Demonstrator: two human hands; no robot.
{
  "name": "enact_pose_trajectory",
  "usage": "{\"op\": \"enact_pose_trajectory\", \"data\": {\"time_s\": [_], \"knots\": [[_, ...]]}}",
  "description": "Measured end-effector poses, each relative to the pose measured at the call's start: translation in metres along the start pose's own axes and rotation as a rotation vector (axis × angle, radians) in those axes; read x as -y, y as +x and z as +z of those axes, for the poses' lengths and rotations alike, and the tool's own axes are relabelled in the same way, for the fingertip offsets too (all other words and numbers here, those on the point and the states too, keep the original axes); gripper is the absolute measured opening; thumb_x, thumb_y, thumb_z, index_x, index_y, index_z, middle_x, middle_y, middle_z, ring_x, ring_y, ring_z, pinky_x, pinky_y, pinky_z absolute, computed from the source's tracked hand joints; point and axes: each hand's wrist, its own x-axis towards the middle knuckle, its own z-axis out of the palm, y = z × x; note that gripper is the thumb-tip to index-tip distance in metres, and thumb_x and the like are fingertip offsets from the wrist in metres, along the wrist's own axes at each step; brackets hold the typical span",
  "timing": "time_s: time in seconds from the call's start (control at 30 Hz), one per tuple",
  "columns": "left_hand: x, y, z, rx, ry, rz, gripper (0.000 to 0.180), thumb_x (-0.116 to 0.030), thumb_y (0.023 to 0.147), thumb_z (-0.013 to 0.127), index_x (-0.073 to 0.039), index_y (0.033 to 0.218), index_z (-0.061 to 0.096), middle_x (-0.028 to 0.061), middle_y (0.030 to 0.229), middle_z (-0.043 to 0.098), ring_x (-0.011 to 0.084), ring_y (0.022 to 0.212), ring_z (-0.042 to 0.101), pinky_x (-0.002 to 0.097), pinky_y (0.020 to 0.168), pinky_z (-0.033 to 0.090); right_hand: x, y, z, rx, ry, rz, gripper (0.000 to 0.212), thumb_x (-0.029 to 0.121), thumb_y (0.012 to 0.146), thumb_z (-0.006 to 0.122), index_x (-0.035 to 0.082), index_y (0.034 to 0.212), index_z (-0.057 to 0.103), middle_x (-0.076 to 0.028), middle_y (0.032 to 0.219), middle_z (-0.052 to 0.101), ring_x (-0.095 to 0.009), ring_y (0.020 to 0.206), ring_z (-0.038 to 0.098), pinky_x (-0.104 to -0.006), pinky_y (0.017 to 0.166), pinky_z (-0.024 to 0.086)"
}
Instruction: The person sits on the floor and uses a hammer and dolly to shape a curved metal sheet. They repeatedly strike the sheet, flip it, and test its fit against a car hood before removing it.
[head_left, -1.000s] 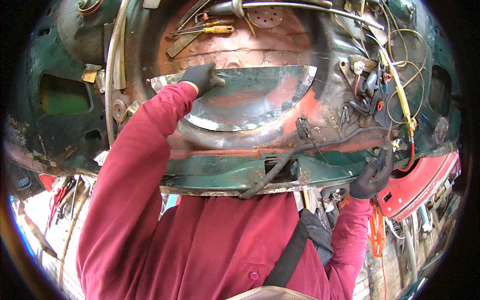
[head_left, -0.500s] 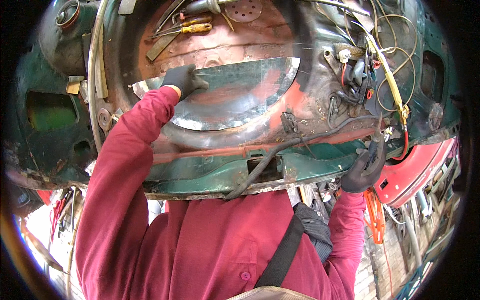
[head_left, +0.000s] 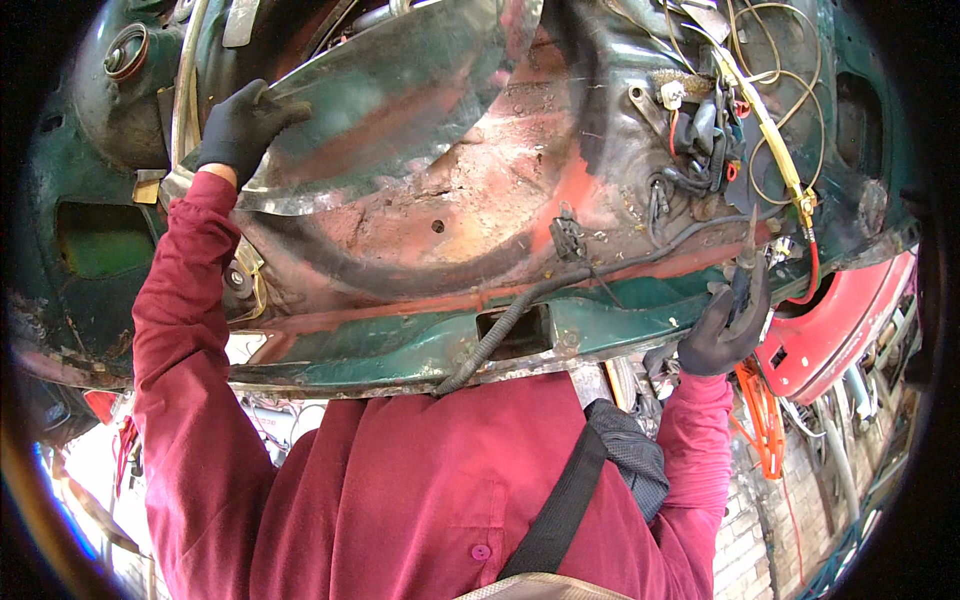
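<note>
My left hand (head_left: 245,128), in a black glove, is closed on the left end of a curved sheet-metal piece (head_left: 390,105). The shiny sheet is tilted above the round recess (head_left: 400,245) in a car body's floor and reflects its red and dark colours. At the right, my gloved right hand (head_left: 725,325) is closed round a narrow pointed hand tool (head_left: 751,245), its tip upward. The fingers cover most of that tool, so its exact kind is unclear. That hand is beside the green rear edge of the body (head_left: 640,318).
A ribbed black hose (head_left: 510,335) crosses the body edge. Wiring and connectors (head_left: 705,150) lie at the right, near a yellow torch-like tool (head_left: 770,130) with a red hose (head_left: 815,270). Beyond the edge are a red panel (head_left: 840,335) and an orange cord bundle (head_left: 762,425).
My left hand has moved left and up with the sheet, which now tilts and uncovers the lower part of the recess. My right hand is nearly in the same place.
</note>
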Motion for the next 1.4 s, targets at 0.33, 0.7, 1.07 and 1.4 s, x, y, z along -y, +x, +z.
{"op": "enact_pose_trajectory", "data": {"time_s": [0.33, 0.7, 1.07, 1.4], "knots": [[-0.009, -0.009, -0.011, -0.013, 0.056, -0.051, 0.045, -0.046, 0.088, 0.085, -0.005, 0.094, 0.068, 0.0132, 0.081, 0.067, 0.0209, 0.072, 0.052, 0.0365, 0.072, 0.05, 0.002, -0.001, 0.001, -0.014, 0.069, 0.044, 0.048, 0.008, 0.105, 0.05, -0.012, 0.149, 0.049, -0.025, 0.137, 0.066, -0.026, 0.107, 0.071, -0.0314, 0.082, 0.06], [0.014, -0.009, -0.028, -0.113, -0.018, -0.005, 0.047, -0.047, 0.086, 0.086, -0.004, 0.099, 0.071, 0.0122, 0.09, 0.074, 0.0251, 0.08, 0.069, 0.0381, 0.078, 0.055, 0.001, 0.0, 0.005, -0.048, 0.029, -0.016, 0.05, 0.003, 0.1, 0.049, -0.01, 0.148, 0.052, -0.025, 0.136, 0.066, -0.027, 0.104, 0.072, -0.0325, 0.079, 0.061], [0.028, -0.006, -0.036, -0.143, 0.126, 0.021, 0.043, -0.045, 0.091, 0.082, -0.004, 0.1, 0.072, 0.0109, 0.089, 0.073, 0.0218, 0.078, 0.068, 0.037, 0.078, 0.056, 0.01, 0.003, 0.004, -0.046, -0.093, -0.073, 0.044, 0.005, 0.103, 0.052, -0.011, 0.143, 0.057, -0.025, 0.14, 0.065, -0.035, 0.115, 0.069, -0.0421, 0.096, 0.056], [0.016, -0.006, -0.043, -0.093, 0.099, -0.037, 0.058, -0.059, 0.084, 0.083, -0.005, 0.104, 0.074, 0.0135, 0.095, 0.078, 0.0326, 0.089, 0.075, 0.0415, 0.082, 0.058, 0.005, 0.003, 0.003, -0.064, -0.143, -0.107, 0.044, 0.006, 0.104, 0.051, -0.012, 0.144, 0.056, -0.026, 0.138, 0.065, -0.035, 0.113, 0.07, -0.0419, 0.094, 0.057]]}}
